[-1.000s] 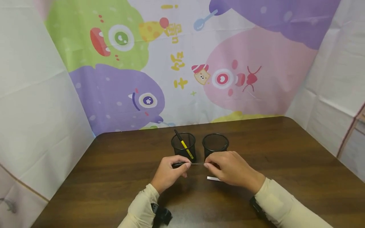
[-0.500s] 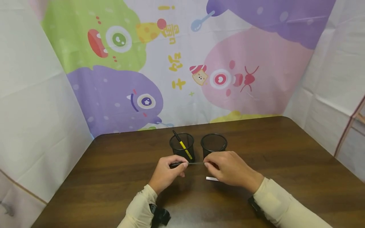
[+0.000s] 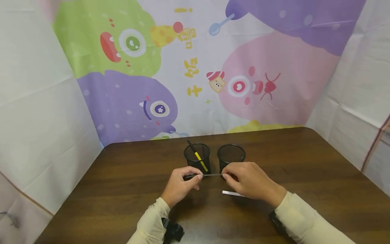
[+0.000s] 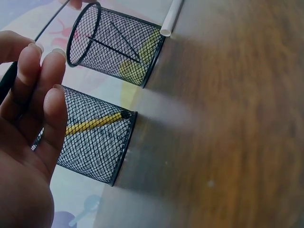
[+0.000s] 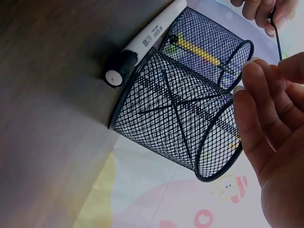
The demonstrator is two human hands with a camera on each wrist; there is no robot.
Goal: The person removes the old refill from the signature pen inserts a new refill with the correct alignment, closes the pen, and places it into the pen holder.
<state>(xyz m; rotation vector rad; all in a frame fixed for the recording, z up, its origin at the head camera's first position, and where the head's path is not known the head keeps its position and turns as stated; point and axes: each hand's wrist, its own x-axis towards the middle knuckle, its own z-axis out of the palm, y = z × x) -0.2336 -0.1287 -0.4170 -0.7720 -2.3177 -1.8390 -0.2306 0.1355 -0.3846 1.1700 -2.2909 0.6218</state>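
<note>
My left hand grips the thick black end of a slim stick, whose thin grey rod runs across to my right hand. The right thumb and fingertips pinch the rod's other end. Just behind the hands stand two round black mesh pen holders. A yellow pen with a black end leans in the left pen holder. In the right pen holder, two thin dark sticks cross. A white marker with a black end lies on the table, partly hidden by my right hand in the head view.
The dark wooden table reaches back to a cartoon-printed cloth. Pale cloth walls stand at both sides. A black wrist camera hangs under the left sleeve.
The hands have drawn slightly apart, and a little more of the thin rod shows between them. Both hands keep their hold. The head view has shifted a little.
</note>
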